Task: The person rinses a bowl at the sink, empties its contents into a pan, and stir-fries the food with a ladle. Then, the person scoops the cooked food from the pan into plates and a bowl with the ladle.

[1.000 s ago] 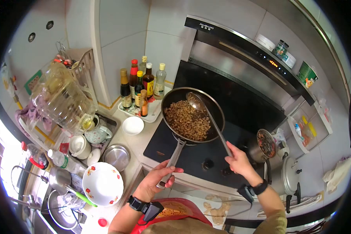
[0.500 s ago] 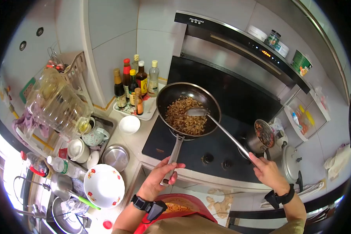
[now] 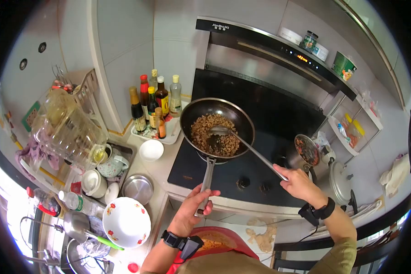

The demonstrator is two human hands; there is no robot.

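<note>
The pan (image 3: 245, 123) looks heavy, stiff — best held by its handle (image 3: 208, 175), which the left hand (image 3: 189, 208) wraps. The right hand's (image 3: 302, 185) fingers grip the utensil (image 3: 260, 157).

Your only view is head-worn (fisheye, dark corners): faces forward and down, close over the wok (image 3: 243, 122), taking in hob (image 3: 228, 177) and worktop (image 3: 158, 171).

Brown crumbled food (image 3: 204, 137) lies in the dark pan (image 3: 245, 124).
</note>
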